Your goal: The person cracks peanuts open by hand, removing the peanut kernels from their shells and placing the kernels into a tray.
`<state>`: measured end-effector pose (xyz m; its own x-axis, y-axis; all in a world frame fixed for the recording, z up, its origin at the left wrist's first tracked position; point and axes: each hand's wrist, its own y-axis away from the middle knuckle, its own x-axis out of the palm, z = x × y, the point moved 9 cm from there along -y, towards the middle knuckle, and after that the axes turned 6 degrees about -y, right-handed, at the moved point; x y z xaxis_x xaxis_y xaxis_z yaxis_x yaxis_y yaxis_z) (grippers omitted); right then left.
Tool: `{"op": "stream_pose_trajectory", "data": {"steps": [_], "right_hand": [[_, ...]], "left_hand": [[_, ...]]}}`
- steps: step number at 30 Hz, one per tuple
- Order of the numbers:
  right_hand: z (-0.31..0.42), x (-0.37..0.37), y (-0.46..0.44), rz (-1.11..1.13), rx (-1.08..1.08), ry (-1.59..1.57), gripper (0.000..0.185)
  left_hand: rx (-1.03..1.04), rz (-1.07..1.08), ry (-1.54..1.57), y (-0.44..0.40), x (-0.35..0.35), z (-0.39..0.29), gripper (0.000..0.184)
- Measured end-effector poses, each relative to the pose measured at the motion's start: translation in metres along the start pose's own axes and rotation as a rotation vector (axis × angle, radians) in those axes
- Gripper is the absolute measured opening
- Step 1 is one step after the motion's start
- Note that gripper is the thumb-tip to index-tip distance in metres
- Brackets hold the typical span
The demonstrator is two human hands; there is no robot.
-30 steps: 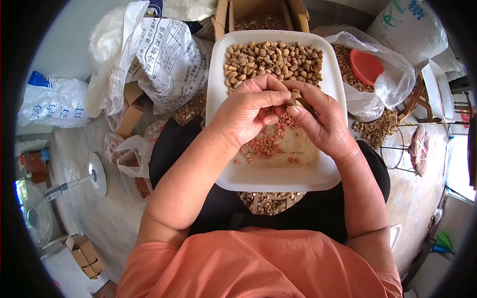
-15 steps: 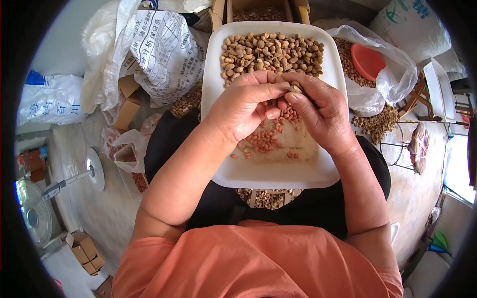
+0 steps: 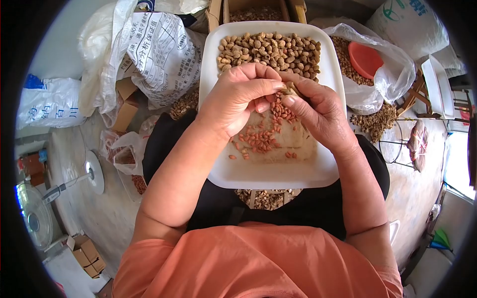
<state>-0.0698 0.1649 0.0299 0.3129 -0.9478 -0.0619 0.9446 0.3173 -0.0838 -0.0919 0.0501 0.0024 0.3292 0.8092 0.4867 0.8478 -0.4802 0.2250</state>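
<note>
Over a white tub [image 3: 273, 180] on the lap, both hands meet at a brown peanut [image 3: 289, 90]. My right hand [image 3: 322, 111] grips its shell between thumb and fingers. The thumb and forefinger of my left hand [image 3: 243, 97] pinch at the near side of the same peanut, the other fingers curled below. Whether the shell is split cannot be made out. Unshelled peanuts [image 3: 271, 49] fill the far end of the tub. Below the hands, reddish shelled kernels [image 3: 258, 139] lie scattered on its floor.
At the right, a plastic bag [image 3: 397, 74] holds peanuts and a red bowl [image 3: 365, 59]. Empty shells [image 3: 268, 199] lie under the tub's near edge. A printed white sack [image 3: 161, 54] leans at the left, above a small bag [image 3: 130, 151]. A fan [image 3: 37, 218] stands farther left.
Both hands have shifted slightly up and left, and more of the peanut shows between the fingertips. The left hand's lower fingers have drawn in a little. The whole view has moved slightly.
</note>
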Motion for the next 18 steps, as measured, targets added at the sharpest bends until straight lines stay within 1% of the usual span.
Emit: {"op": "stream_pose_trajectory", "data": {"steps": [2, 5, 8, 11, 14, 17, 18], "right_hand": [[0.001, 0.002, -0.001, 0.03, 0.015, 0.021, 0.041], [0.006, -0.002, -0.002, -0.063, -0.146, 0.07, 0.04], [0.009, -0.005, -0.001, -0.064, -0.154, 0.115, 0.039], [0.006, -0.005, -0.001, -0.057, -0.148, 0.121, 0.039], [0.005, 0.0, 0.0, -0.044, -0.13, 0.024, 0.039], [0.001, 0.001, 0.0, -0.018, -0.056, -0.039, 0.04], [0.002, 0.001, 0.0, -0.005, -0.051, -0.029, 0.04]], "left_hand": [[-0.002, 0.01, 0.078, 0.001, 0.002, 0.004, 0.008], [0.017, 0.013, 0.199, 0.001, 0.006, 0.012, 0.011], [0.004, 0.038, 0.204, 0.003, 0.009, 0.013, 0.015], [0.033, 0.045, 0.125, 0.004, 0.012, 0.009, 0.017], [0.046, 0.036, 0.089, 0.005, 0.008, 0.01, 0.017], [0.076, 0.113, 0.059, 0.004, 0.009, 0.006, 0.02], [0.071, 0.108, 0.026, 0.005, 0.01, 0.005, 0.022]]}}
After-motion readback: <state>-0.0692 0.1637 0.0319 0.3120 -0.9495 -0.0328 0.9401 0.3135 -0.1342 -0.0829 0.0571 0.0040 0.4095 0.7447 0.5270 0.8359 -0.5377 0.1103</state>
